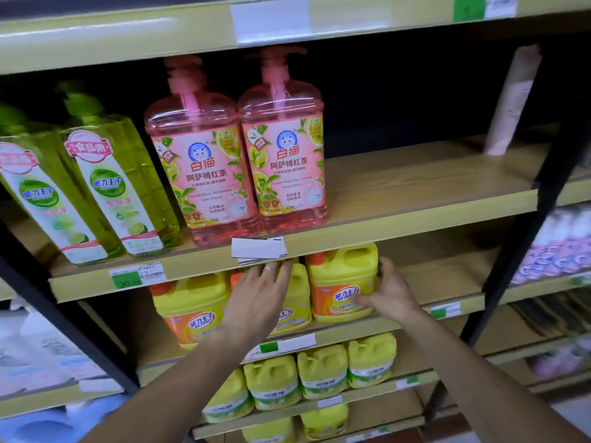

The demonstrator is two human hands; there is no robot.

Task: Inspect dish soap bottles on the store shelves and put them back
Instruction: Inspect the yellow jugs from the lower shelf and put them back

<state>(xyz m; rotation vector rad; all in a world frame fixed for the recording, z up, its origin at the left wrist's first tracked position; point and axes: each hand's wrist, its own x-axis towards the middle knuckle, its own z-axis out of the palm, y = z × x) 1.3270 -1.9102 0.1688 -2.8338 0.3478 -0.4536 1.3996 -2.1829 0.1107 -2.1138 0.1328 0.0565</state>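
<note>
Here, right hand [388,290] fingers curled around a squat yellow plastic jug [342,282], left hand [260,290] fingers straight, together.

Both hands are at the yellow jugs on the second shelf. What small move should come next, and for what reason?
Probably pull the rightmost yellow jug forward off its shelf. The right hand already grips its right side, while the left hand lies open on the middle jug beside it and could steady the row. The jug stands upright on the shelf, so inspection seems not yet begun.
</note>
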